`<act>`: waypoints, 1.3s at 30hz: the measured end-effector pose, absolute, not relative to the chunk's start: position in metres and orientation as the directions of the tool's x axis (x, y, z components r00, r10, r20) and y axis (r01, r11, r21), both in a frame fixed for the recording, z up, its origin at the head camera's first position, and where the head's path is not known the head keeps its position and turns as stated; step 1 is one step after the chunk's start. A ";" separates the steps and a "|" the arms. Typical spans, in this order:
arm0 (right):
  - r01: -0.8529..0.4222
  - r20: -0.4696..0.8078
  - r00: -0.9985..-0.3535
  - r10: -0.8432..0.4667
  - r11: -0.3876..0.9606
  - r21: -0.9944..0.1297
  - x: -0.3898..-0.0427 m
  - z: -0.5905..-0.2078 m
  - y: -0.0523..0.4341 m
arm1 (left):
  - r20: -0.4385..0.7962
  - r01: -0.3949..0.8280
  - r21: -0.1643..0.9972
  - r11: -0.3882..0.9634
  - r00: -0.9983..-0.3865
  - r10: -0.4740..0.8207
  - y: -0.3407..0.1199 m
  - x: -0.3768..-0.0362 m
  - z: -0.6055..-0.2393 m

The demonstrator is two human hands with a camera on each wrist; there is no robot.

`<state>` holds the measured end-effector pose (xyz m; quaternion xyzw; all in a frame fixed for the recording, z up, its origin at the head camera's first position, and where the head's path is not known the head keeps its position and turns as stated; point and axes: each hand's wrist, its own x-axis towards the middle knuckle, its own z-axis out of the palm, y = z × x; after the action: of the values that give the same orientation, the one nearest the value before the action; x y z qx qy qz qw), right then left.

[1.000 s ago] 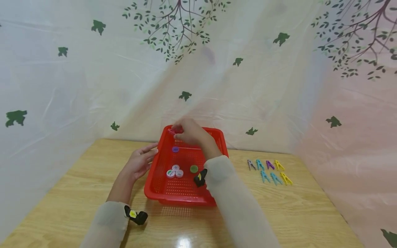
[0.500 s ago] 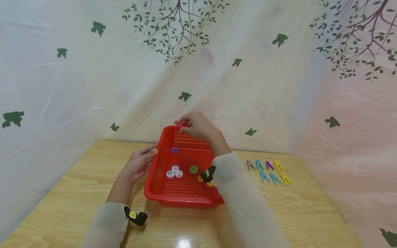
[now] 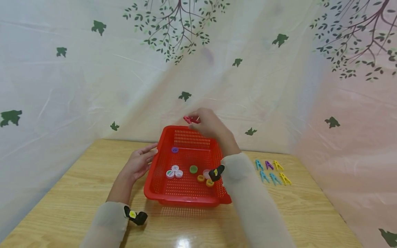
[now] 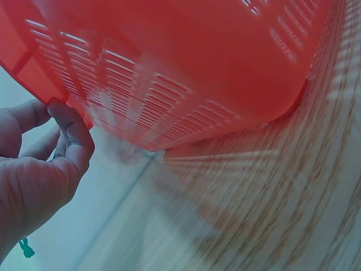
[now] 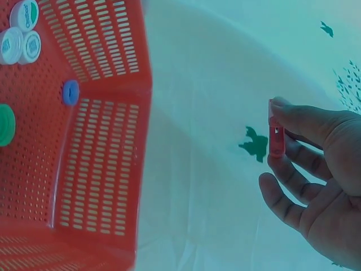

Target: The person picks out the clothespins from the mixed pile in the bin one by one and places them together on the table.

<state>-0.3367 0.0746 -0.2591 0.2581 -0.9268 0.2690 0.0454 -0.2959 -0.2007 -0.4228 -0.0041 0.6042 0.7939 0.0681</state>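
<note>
My right hand [image 3: 209, 123] pinches a red clothespin [image 3: 188, 119] between thumb and fingertips, above the far rim of the red plastic basket [image 3: 155, 187]. In the right wrist view the same clothespin [image 5: 276, 138] stands upright in the fingers, beside the basket [image 5: 144, 141] and apart from it. My left hand [image 3: 141, 163] holds the basket's left rim; the left wrist view shows its thumb and fingers [image 4: 73, 127] at that edge. Inside the basket lie a purple cap [image 3: 175, 150], several white caps [image 3: 178, 174], a green cap [image 3: 193, 169], orange caps [image 3: 210, 183] and a pinkish cap [image 3: 206, 173] partly hidden by the wrist camera.
Right of the basket, two rows of clothespins lie on the wooden table [image 3: 304, 206]: blue ones [image 3: 259, 164], a purple one [image 3: 269, 165] and yellow ones [image 3: 285, 178]. A pale cloth backdrop [image 3: 139, 86] with leaf prints rises behind the table.
My right hand has lifted the red clothespin from inside the basket's far left corner up and to the right. The orange caps came into sight; the grey clothespin dropped out of sight near the sleeve.
</note>
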 end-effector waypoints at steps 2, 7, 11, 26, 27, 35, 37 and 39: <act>-0.504 0.226 -0.863 -0.453 0.726 -0.469 -0.336 -0.257 0.080 | -0.088 -0.112 0.960 -0.258 -0.991 0.105 -0.200 -0.296 -0.423; -0.499 0.234 -0.866 -0.442 0.744 -0.444 -0.334 -0.254 0.095 | -0.091 -0.115 0.957 -0.265 -0.991 0.103 -0.199 -0.295 -0.422; -0.498 0.242 -0.867 -0.435 0.754 -0.429 -0.336 -0.255 0.109 | -0.091 -0.114 0.959 -0.261 -0.991 0.100 -0.198 -0.294 -0.422; -0.483 0.251 -0.875 -0.414 0.789 -0.380 -0.339 -0.270 0.149 | -0.105 -0.126 0.959 -0.252 -0.990 0.093 -0.198 -0.293 -0.423; -0.478 0.247 -0.877 -0.411 0.791 -0.381 -0.339 -0.272 0.152 | -0.105 -0.125 0.959 -0.253 -0.990 0.093 -0.198 -0.292 -0.423; -0.442 0.225 -0.896 -0.382 0.809 -0.388 -0.337 -0.286 0.173 | -0.104 -0.124 0.961 -0.247 -0.990 0.093 -0.198 -0.293 -0.422; -0.442 0.229 -0.896 -0.380 0.811 -0.383 -0.336 -0.291 0.180 | -0.105 -0.125 0.961 -0.246 -0.990 0.093 -0.198 -0.293 -0.422; -0.444 0.230 -0.895 -0.383 0.813 -0.375 -0.336 -0.295 0.186 | -0.106 -0.126 0.961 -0.245 -0.990 0.095 -0.198 -0.293 -0.422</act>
<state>-0.3362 0.1864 -0.2950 0.2178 -0.9495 0.2141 0.0720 -0.2933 -0.1979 -0.4222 -0.0126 0.6102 0.7890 0.0702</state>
